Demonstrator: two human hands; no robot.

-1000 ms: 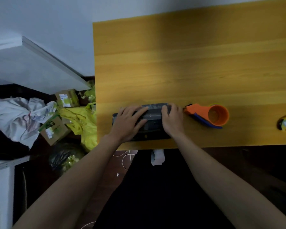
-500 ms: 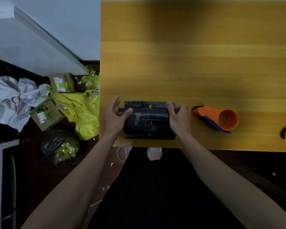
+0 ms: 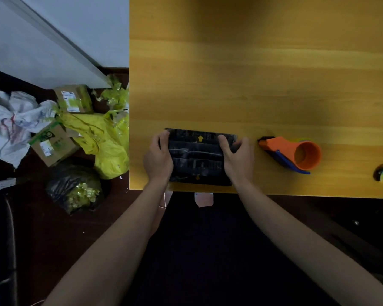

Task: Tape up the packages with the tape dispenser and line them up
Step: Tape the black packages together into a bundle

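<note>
Black package (image 3: pixel 197 156), orange tape dispenser (image 3: pixel 296 154) beside, apart

Both forearms were bare to the edge of the picture, with no sleeve, watch or ring in view. The left hand (image 3: pixel 158 161) and right hand (image 3: pixel 238 161) wore no gloves. Below the arms, the person's clothing showed only as a dark, featureless mass.
</note>
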